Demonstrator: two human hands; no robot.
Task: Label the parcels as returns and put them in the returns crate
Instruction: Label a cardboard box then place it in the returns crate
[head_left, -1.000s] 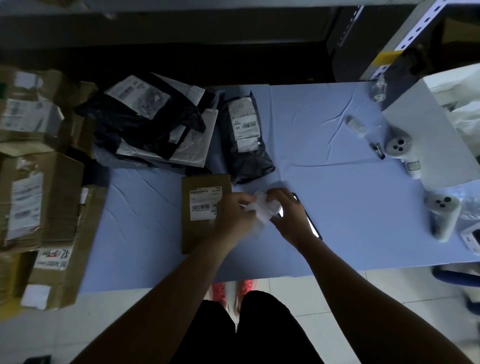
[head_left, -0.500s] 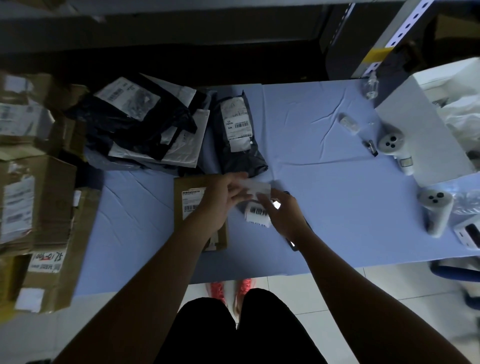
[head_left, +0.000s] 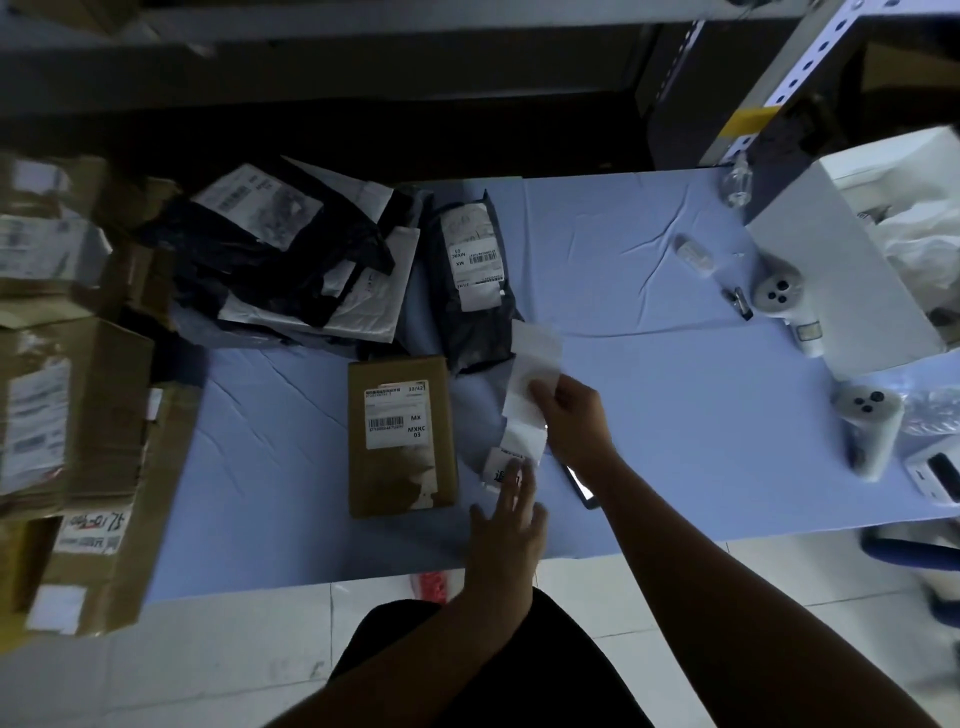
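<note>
My right hand (head_left: 576, 421) pinches a white strip of label backing paper (head_left: 535, 358) that stands up over the blue table (head_left: 675, 415). At the strip's lower end hangs a white return label (head_left: 501, 467) with black print, and the fingertips of my left hand (head_left: 506, 519) hold it. A brown cardboard parcel (head_left: 400, 483) with a shipping label lies flat just left of both hands. A black poly mailer parcel (head_left: 472, 322) lies behind it. A heap of black and grey mailers (head_left: 291, 270) sits at the table's back left. No crate is recognisable in view.
Stacked cardboard boxes (head_left: 67, 410) stand left of the table. A phone (head_left: 582, 483) lies under my right wrist. Two white handheld devices (head_left: 779, 293) (head_left: 867, 421), a white box (head_left: 841, 280) and a small bottle (head_left: 737, 182) occupy the right side.
My left hand has drawn back toward my body with the label at its fingertips. My right hand has lifted the backing strip, which now hangs stretched out between the hands.
</note>
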